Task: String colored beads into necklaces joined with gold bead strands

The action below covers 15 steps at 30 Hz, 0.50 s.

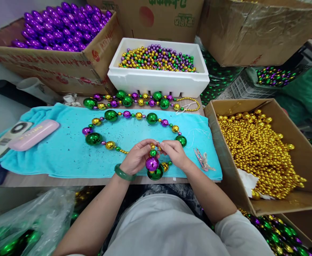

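A bead necklace [134,124] is laid in a loop on the turquoise towel [65,149], its long axis running left to right. Its near ends are pinched between the left hand [136,156] and the right hand [175,153], fingers narrowed together, with both hands equally close to the join.

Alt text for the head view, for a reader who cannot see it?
Both hands, left hand and right hand, pinch the ends of a bead necklace of green, purple and gold balls on a turquoise towel. A box of gold beads sits right.
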Each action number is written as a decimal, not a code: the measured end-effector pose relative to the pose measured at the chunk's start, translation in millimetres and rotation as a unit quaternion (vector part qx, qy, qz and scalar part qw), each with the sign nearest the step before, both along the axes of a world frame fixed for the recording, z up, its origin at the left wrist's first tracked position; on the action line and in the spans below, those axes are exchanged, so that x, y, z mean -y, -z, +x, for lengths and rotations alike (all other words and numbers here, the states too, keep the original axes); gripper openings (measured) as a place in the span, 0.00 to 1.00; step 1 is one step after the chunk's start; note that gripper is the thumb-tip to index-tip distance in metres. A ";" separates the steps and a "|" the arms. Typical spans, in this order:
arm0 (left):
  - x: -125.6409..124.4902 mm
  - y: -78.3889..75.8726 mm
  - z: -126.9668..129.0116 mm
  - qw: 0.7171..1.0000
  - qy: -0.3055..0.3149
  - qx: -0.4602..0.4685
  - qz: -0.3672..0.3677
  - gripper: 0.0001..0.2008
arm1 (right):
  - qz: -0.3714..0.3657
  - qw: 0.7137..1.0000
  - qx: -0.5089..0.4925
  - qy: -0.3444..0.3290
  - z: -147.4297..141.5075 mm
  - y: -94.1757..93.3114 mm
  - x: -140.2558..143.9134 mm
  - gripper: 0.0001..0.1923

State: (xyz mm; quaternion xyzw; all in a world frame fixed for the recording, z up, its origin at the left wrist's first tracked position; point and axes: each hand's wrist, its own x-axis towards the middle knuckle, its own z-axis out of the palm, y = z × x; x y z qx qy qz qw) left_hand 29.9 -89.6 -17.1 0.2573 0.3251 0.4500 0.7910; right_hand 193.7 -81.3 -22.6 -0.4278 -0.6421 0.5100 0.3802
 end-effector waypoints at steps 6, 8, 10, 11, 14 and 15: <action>0.7 0.3 -1.2 1.000 -0.004 -0.013 0.013 0.13 | 0.037 0.999 0.034 0.000 5.4 -3.0 -1.2 0.23; 1.2 -2.0 -1.7 0.999 -0.006 -0.029 0.012 0.14 | 0.038 0.999 0.020 0.003 10.5 -5.6 -0.9 0.23; 1.9 -5.6 -1.3 0.998 -0.020 -0.059 0.012 0.14 | 0.037 0.999 0.004 0.014 15.3 -9.4 1.2 0.22; 2.3 -7.5 -0.8 0.996 -0.036 -0.081 0.016 0.14 | 0.034 0.999 0.000 0.022 16.7 -11.5 3.2 0.20; 3.0 -12.1 3.3 0.980 -0.105 -0.166 0.045 0.12 | 0.006 0.998 0.007 0.066 14.9 -16.8 13.1 0.16; 3.1 -13.1 5.3 0.971 -0.127 -0.193 0.058 0.11 | -0.007 0.996 0.011 0.088 12.2 -17.9 17.3 0.16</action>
